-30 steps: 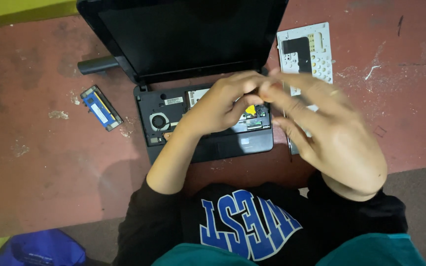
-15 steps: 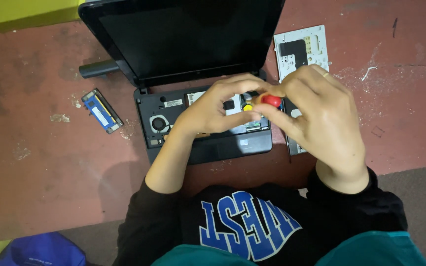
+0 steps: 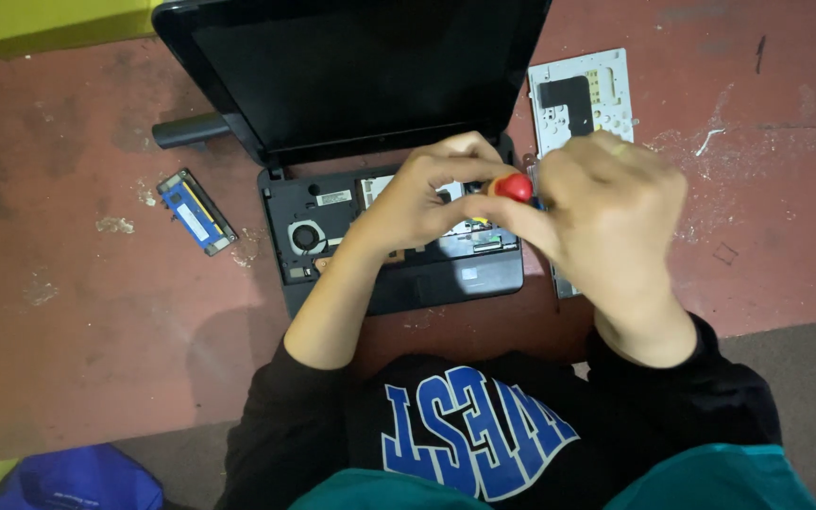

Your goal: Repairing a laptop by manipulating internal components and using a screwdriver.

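While my right hand (image 3: 606,203) keeps its fingers pinched on the red screwdriver (image 3: 513,187), my left hand (image 3: 422,194) curls its fingers round the shaft just beside it, both over the laptop (image 3: 408,274) base on the floor. Both wrists bend inward, forearms angled back to my body. Since half a second ago the red handle has swung further left; the yellow tip is now hidden.

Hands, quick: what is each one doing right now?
Left hand: fingers curled over the opened laptop, at the screwdriver's red handle.
Right hand: closed around that handle.
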